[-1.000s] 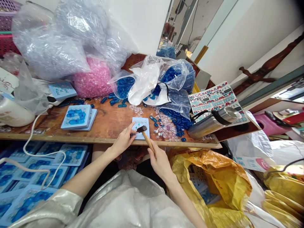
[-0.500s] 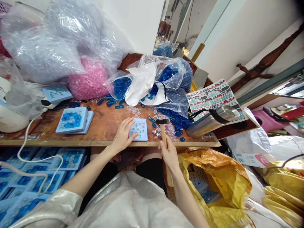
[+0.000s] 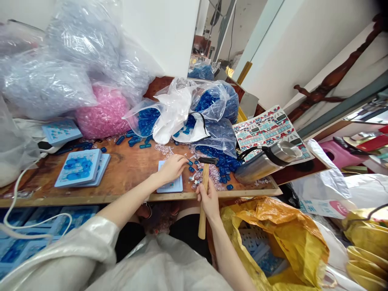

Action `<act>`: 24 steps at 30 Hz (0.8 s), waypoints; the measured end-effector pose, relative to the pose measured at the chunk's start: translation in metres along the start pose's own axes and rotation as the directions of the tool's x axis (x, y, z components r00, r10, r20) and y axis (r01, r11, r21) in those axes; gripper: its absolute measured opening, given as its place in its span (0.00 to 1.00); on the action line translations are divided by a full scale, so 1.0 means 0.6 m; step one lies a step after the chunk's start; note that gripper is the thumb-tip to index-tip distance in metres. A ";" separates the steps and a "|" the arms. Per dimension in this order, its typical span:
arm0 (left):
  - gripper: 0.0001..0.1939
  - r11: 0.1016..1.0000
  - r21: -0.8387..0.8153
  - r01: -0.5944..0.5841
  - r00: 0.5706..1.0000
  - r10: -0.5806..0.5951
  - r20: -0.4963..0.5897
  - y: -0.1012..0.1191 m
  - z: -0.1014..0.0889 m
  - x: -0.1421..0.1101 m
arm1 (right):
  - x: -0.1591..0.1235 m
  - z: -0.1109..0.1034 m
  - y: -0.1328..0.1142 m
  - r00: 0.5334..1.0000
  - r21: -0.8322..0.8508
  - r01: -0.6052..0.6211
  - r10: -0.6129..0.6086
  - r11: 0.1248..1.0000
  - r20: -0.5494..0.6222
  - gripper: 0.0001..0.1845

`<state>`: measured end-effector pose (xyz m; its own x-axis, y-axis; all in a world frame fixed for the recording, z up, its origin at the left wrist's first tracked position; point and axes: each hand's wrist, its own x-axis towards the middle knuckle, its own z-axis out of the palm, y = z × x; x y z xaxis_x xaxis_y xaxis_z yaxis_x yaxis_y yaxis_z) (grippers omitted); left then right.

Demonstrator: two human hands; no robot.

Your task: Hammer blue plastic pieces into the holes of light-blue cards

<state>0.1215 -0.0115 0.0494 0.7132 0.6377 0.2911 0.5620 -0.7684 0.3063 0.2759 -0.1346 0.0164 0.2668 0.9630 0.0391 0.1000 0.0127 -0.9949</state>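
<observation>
My right hand [image 3: 208,199] grips the wooden handle of a small hammer [image 3: 203,190], whose dark head rests among clear and blue plastic pieces [image 3: 212,173] on the wooden table [image 3: 133,161]. My left hand [image 3: 172,168] reaches across a light blue card tray [image 3: 169,186] at the table's front edge. Its fingers are curled at the loose blue pieces just past the tray. Whether it holds one is hidden.
A stack of blue trays [image 3: 80,167] lies at the left. Bags of blue pieces [image 3: 209,105], pink pieces [image 3: 101,111] and clear pieces [image 3: 45,81] fill the back. A steel flask [image 3: 266,159] lies at the right, near a printed sheet [image 3: 266,129]. A yellow sack [image 3: 279,238] stands below.
The hammer came off the tray and swung right, its head now among the loose pieces. My left hand left the tray's face and reached right toward the blue pieces.
</observation>
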 end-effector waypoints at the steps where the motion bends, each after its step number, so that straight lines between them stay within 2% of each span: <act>1: 0.16 0.999 0.003 -0.050 0.998 0.050 0.047 0.001 0.005 0.024 | 0.000 0.000 0.001 1.000 -0.001 0.001 -0.001 1.000 0.003 0.22; 4: 0.12 0.994 0.071 -0.086 0.989 0.077 0.128 0.000 0.025 0.086 | -0.003 0.000 0.001 1.000 -0.027 -0.003 0.003 1.000 0.002 0.21; 6: 0.10 0.996 0.072 -0.053 0.992 0.045 0.117 -0.007 0.027 0.110 | -0.004 0.000 0.002 1.000 -0.042 0.002 -0.002 0.999 0.000 0.21; 8: 0.10 0.999 -0.035 0.019 0.999 -0.017 0.040 -0.024 0.015 0.114 | -0.005 -0.001 0.003 1.000 -0.046 0.010 -0.010 0.999 0.003 0.21; 10: 0.08 0.956 -0.247 0.161 0.980 -0.185 -0.077 -0.047 -0.008 0.096 | -0.004 -0.003 0.005 1.000 -0.046 0.017 -0.017 0.999 0.007 0.20; 11: 0.07 0.891 -0.381 0.247 0.945 -0.309 -0.110 -0.059 -0.020 0.079 | -0.004 -0.004 0.006 1.000 -0.046 0.016 -0.016 0.999 0.010 0.20; 13: 0.13 0.661 -0.666 0.345 0.851 -0.519 -0.075 -0.078 -0.040 0.036 | -0.003 -0.005 0.008 1.000 -0.045 0.016 -0.015 0.999 0.015 0.19; 15: 0.18 0.466 -0.815 0.345 0.797 -0.603 -0.008 -0.083 -0.050 -0.013 | -0.003 -0.006 0.009 1.000 -0.041 0.023 -0.022 0.999 0.016 0.19; 16: 0.19 0.428 -0.837 0.342 0.786 -0.618 0.005 -0.081 -0.051 -0.035 | -0.002 -0.006 0.009 0.999 -0.040 0.029 -0.028 0.999 0.015 0.18; 17: 0.20 0.434 -0.831 0.349 0.780 -0.626 0.001 -0.077 -0.049 -0.054 | -0.002 -0.005 0.009 0.999 -0.042 0.034 -0.033 0.999 0.012 0.19; 19: 0.17 0.535 -0.757 0.375 0.791 -0.611 -0.040 -0.064 -0.044 -0.080 | -0.001 -0.004 0.008 0.999 -0.057 0.034 -0.034 0.998 0.009 0.19; 22: 0.10 0.762 -0.546 0.348 0.868 -0.482 -0.120 -0.048 -0.036 -0.096 | -0.001 -0.002 0.006 1.000 -0.083 0.026 -0.026 0.996 0.011 0.20; 24: 0.08 0.869 -0.397 0.296 0.911 -0.381 -0.155 -0.042 -0.032 -0.100 | -0.003 -0.001 0.006 1.000 -0.088 0.030 -0.029 0.996 0.009 0.20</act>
<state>0.0567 -0.0290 0.0415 0.3709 0.8826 0.2890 0.5332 -0.4572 0.7119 0.2762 -0.1362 0.0129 0.2553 0.9645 0.0673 0.1916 0.0177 -0.9813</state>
